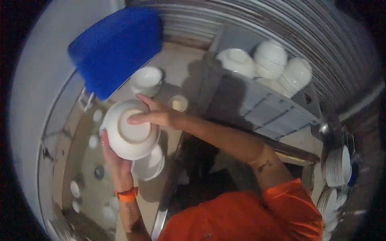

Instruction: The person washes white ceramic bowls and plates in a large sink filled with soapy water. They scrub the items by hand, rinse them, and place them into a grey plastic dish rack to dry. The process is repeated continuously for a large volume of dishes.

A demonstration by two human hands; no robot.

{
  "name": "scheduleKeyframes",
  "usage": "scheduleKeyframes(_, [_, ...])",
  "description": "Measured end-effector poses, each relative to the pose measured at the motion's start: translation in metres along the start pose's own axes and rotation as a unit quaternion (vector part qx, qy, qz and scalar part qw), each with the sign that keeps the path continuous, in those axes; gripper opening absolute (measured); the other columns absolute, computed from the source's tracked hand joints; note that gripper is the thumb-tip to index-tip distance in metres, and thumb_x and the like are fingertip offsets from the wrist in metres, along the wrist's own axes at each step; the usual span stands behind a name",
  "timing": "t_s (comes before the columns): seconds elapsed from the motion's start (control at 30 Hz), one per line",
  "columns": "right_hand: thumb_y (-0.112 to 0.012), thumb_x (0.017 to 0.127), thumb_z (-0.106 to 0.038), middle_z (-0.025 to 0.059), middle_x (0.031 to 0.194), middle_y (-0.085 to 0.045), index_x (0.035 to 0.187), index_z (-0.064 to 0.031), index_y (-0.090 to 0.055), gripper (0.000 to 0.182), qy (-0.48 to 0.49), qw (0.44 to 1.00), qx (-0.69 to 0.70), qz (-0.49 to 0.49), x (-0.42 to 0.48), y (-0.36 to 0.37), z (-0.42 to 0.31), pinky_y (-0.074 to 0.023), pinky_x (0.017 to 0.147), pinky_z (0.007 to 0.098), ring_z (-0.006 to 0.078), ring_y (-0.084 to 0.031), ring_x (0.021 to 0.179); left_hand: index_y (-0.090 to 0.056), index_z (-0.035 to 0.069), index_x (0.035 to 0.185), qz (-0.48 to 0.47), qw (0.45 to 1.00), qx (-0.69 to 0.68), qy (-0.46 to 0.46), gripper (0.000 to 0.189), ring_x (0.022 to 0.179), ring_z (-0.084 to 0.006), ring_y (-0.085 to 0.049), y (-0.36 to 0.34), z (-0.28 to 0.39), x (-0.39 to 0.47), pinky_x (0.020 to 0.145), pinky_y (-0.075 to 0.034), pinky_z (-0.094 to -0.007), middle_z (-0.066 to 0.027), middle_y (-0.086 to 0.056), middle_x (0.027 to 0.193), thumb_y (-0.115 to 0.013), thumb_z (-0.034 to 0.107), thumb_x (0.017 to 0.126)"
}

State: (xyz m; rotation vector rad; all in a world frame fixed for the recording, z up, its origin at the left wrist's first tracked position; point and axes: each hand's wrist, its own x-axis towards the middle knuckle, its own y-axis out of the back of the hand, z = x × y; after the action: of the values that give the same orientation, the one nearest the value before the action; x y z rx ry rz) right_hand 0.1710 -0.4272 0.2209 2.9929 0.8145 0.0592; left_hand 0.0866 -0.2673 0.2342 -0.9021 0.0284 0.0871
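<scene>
A white ceramic bowl (113,143) is held bottom up between my two hands, its round foot ring facing me. My left hand (119,165), with an orange band at the wrist, supports it from the near side and lower edge. Across the base lies the thumb of my right hand (153,113), while its other fingers reach the far side. Just beyond are white stacked bowls (147,79). A small round dish (178,104) with a pale yellowish piece in it stands to their right. Partly hidden below the held bowl are more white dishes (152,167).
At left, a sink basin (87,168) of murky water holds several white dishes. A blue object (117,51) stands behind it. A grey plastic crate (271,105) with stacked white bowls (271,58) sits at back right. Plates (337,167) stand on edge at far right.
</scene>
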Motion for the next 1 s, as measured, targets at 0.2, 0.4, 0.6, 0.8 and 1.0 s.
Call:
scheduleKeyframes(0.2, [-0.064, 0.069, -0.045, 0.0093, 0.111, -0.049, 0.121, -0.0051, -0.041, 0.069, 0.008, 0.998, -0.027, 0.049, -0.101, 0.125, -0.16, -0.0361, 0.085, 0.0273, 0.0157, -0.045, 0.102, -0.044, 0.002, 0.115, -0.198, 0.976, 0.029, 0.082, 0.041, 0.101, -0.0217, -0.051, -0.173, -0.035, 0.051, 0.089, -0.04, -0.0348, -0.0103, -0.052, 0.111, -0.038, 0.033, 0.089])
scheduleKeyframes(0.4, [-0.062, 0.07, -0.045, 0.0081, 0.108, -0.053, 0.111, -0.0062, -0.051, 0.058, -0.062, 0.932, -0.083, 0.347, -0.201, 0.253, -0.167, -0.0392, 0.084, 0.0335, 0.0193, -0.05, 0.099, -0.045, 0.002, 0.115, -0.427, 0.847, 0.27, 0.164, 0.044, 0.096, -0.0168, -0.051, -0.284, -0.165, 0.106, 0.084, -0.041, -0.0298, -0.0071, -0.053, 0.107, -0.038, 0.036, 0.089])
scheduleKeyframes(0.6, [-0.057, 0.073, -0.051, 0.0104, 0.113, -0.051, 0.117, -0.0028, -0.046, 0.066, -0.119, 0.941, -0.015, 0.317, -0.242, 0.314, -0.104, -0.0396, 0.086, 0.0321, 0.0223, -0.05, 0.1, -0.042, 0.009, 0.121, -0.611, 0.707, 0.284, 0.215, 0.046, 0.099, -0.016, -0.049, -0.304, -0.232, 0.107, 0.087, -0.038, -0.0293, -0.0049, -0.049, 0.115, -0.046, 0.038, 0.084])
scheduleKeyframes(0.8, [-0.051, 0.073, -0.057, 0.0057, 0.099, -0.054, 0.111, -0.0053, -0.05, 0.064, -0.282, 0.899, -0.136, 0.307, -0.245, 0.327, -0.067, -0.042, 0.063, 0.0279, 0.0167, -0.052, 0.086, -0.044, 0.006, 0.12, -0.569, 0.602, 0.437, 0.349, 0.06, 0.105, -0.0128, -0.043, -0.306, -0.233, 0.109, 0.087, -0.034, -0.0265, -0.0036, -0.046, 0.118, -0.053, 0.047, 0.077])
scheduleKeyframes(1.0, [-0.048, 0.071, -0.063, 0.0094, 0.087, -0.057, 0.107, -0.0017, -0.05, 0.072, -0.309, 0.838, -0.362, 0.266, -0.248, 0.332, -0.062, -0.0432, 0.054, 0.0287, 0.0147, -0.056, 0.074, -0.044, 0.004, 0.117, -0.619, 0.414, 0.667, 0.024, 0.047, 0.097, -0.0226, -0.051, -0.323, -0.223, 0.08, 0.084, -0.039, -0.0325, -0.012, -0.052, 0.109, -0.048, 0.033, 0.08])
